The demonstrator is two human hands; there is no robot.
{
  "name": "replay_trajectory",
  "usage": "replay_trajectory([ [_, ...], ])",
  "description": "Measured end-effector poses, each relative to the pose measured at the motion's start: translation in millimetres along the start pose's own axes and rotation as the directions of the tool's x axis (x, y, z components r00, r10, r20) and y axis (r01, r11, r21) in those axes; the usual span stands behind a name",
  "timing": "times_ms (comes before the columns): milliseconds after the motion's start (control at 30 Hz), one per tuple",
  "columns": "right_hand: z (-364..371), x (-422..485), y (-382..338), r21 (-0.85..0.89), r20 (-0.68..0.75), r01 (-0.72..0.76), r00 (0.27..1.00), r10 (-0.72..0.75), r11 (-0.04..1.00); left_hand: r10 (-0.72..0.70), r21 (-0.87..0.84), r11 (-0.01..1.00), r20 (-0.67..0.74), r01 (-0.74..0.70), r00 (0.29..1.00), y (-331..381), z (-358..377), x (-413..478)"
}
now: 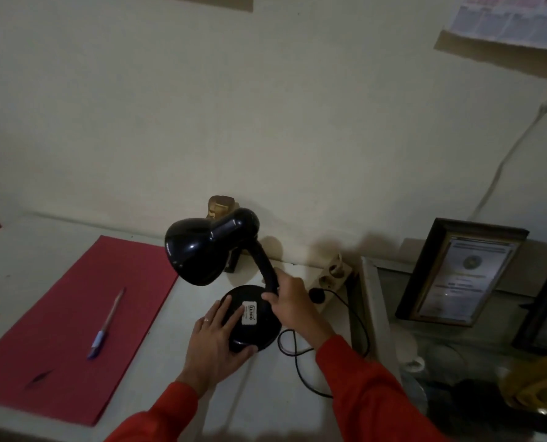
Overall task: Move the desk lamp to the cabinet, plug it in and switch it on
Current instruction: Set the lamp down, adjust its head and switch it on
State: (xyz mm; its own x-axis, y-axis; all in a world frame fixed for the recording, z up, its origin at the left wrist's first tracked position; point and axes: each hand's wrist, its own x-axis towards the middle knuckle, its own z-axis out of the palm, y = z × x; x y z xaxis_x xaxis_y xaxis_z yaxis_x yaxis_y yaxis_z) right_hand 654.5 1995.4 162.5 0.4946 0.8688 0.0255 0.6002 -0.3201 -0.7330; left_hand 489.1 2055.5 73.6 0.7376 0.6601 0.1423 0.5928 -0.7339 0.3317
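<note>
A black desk lamp (208,247) stands on the white cabinet top (259,403), its shade pointing left and unlit. My right hand (292,306) grips the lower part of the lamp's bent neck. Resting on the left edge of the round base with its white label is my left hand (216,341), thumb curled under the front rim. The lamp's black cord (297,362) loops on the surface to the right, and its black plug (316,295) lies beside a white power strip (334,275) against the wall.
A red folder (74,327) with a pen (106,323) on it lies at the left. A small brown figurine (220,205) stands behind the lamp. At the right, a framed certificate (460,272) leans on a glass-topped case.
</note>
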Motion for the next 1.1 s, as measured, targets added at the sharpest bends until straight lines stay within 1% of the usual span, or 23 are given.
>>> replay_trajectory([
  [67, -4.5, 6.9, 1.2, 0.057, 0.075, 0.041, 0.996, -0.046, 0.998, -0.023, 0.008, 1.0, -0.004, 0.023, 1.0, -3.5, -2.8, 2.5],
  [133, -12.8, 11.9, 9.5, 0.051, 0.163, 0.086, 0.982, -0.093, 0.995, -0.045, 0.011, 0.999, 0.015, 0.045, 0.999, -5.4, -4.3, 4.0],
  [167, -16.8, 13.2, 15.9, 0.0, 0.207, 0.095, 0.974, -0.093, 0.995, -0.055, 0.008, 0.998, 0.025, 0.055, 0.998, -5.2, -4.4, 3.5],
  [233, -23.4, 13.1, 28.5, -0.201, 0.291, 0.09, 0.956, -0.028, 0.975, -0.062, -0.006, 0.998, 0.025, 0.062, 0.998, -3.7, -3.8, 1.9],
  [300, -25.7, 11.3, 38.7, -0.422, 0.35, 0.105, 0.935, 0.055, 0.901, -0.056, -0.022, 0.998, 0.015, 0.057, 0.998, -1.5, -4.1, 1.0],
  [333, -25.7, 9.9, 41.8, -0.48, 0.372, 0.123, 0.925, 0.075, 0.868, -0.055, -0.027, 0.998, 0.008, 0.055, 0.998, -0.4, -4.7, 0.9],
  [400, -27.0, 5.7, 42.2, -0.527, 0.397, 0.154, 0.914, 0.082, 0.836, -0.056, -0.029, 0.998, -0.001, 0.056, 0.998, 1.0, -5.7, 0.8],
  [500, -29.7, -1.1, 43.6, -0.57, 0.391, 0.176, 0.917, 0.077, 0.803, -0.072, -0.038, 0.997, -0.013, 0.072, 0.997, 2.6, -6.7, 0.5],
  [567, -31.6, -5.8, 46.0, -0.614, 0.407, 0.201, 0.909, 0.088, 0.764, -0.087, -0.032, 0.996, -0.029, 0.087, 0.996, 5.9, -6.3, 1.8],
  [667, -33.8, -11.3, 49.1, -0.648, 0.437, 0.207, 0.889, 0.136, 0.733, -0.127, -0.025, 0.992, -0.043, 0.126, 0.991, 15.4, -4.4, 5.2],
  [800, -32.9, -16.6, 53.6, -0.678, 0.444, 0.22, 0.883, 0.153, 0.701, -0.195, 0.001, 0.981, -0.038, 0.196, 0.98, 33.2, -0.6, 11.3],
  [833, -31.7, -16.6, 52.5, -0.66, 0.43, 0.205, 0.892, 0.14, 0.723, -0.207, 0.002, 0.978, -0.031, 0.207, 0.978, 35.4, 0.1, 12.4],
  [867, -30.0, -15.4, 50.9, -0.598, 0.404, 0.172, 0.908, 0.109, 0.783, -0.206, -0.003, 0.978, -0.025, 0.206, 0.978, 35.6, 0.9, 13.4],
  [900, -27.8, -14.0, 48.0, -0.475, 0.36, 0.12, 0.93, 0.068, 0.872, -0.191, -0.015, 0.981, -0.023, 0.191, 0.981, 34.3, 2.2, 13.9],
  [933, -25.1, -11.4, 43.7, -0.316, 0.299, 0.075, 0.954, 0.024, 0.946, -0.172, -0.031, 0.985, -0.022, 0.171, 0.985, 32.1, 3.8, 14.3],
  [967, -22.9, -8.5, 37.8, -0.174, 0.227, 0.037, 0.974, 0.004, 0.984, -0.158, -0.041, 0.987, -0.022, 0.157, 0.987, 30.1, 5.1, 14.7],
  [1000, -20.1, -4.6, 31.8, -0.078, 0.162, 0.003, 0.987, 0.01, 0.997, -0.156, -0.047, 0.987, -0.028, 0.154, 0.987, 29.0, 5.9, 15.0],
  [1033, -16.5, 0.2, 26.7, -0.036, 0.109, -0.017, 0.994, 0.021, 0.999, -0.16, -0.061, 0.986, -0.037, 0.157, 0.986, 29.3, 6.2, 15.3],
  [1100, -7.9, 9.9, 19.3, -0.033, 0.016, -0.024, 1.0, 0.024, 0.999, -0.18, -0.101, 0.979, -0.042, 0.175, 0.983, 34.4, 6.2, 17.7],
])
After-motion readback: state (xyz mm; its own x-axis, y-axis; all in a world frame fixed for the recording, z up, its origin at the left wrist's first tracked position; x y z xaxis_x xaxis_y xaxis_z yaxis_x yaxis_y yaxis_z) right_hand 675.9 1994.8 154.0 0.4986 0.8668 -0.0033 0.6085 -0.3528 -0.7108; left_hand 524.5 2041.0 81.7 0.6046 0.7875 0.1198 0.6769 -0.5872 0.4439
